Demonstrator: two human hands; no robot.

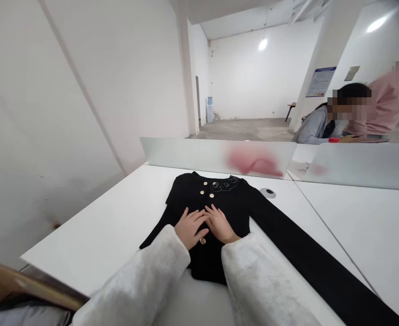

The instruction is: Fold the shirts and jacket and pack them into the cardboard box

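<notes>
Head view: from the wearer's head, facing forward and down.
Jacket (236, 209): close below, lower centre.
Table (114, 226): near, seen from above.
Back wall (254, 81): far ahead, over the divider (186, 152).

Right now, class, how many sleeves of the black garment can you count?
2. The left-side sleeve slants outward, partly hidden by a fluffy white cuff; the right-side sleeve stretches along the table and out of the picture, lower right.

The left grip (192, 226) and right grip (220, 225) rested on the garment (236, 209), which lay on the tabletop (118, 217); a sleeve (308, 242) stretched right of them, a divider (186, 154) stood beyond, a wall (135, 81) left
</notes>
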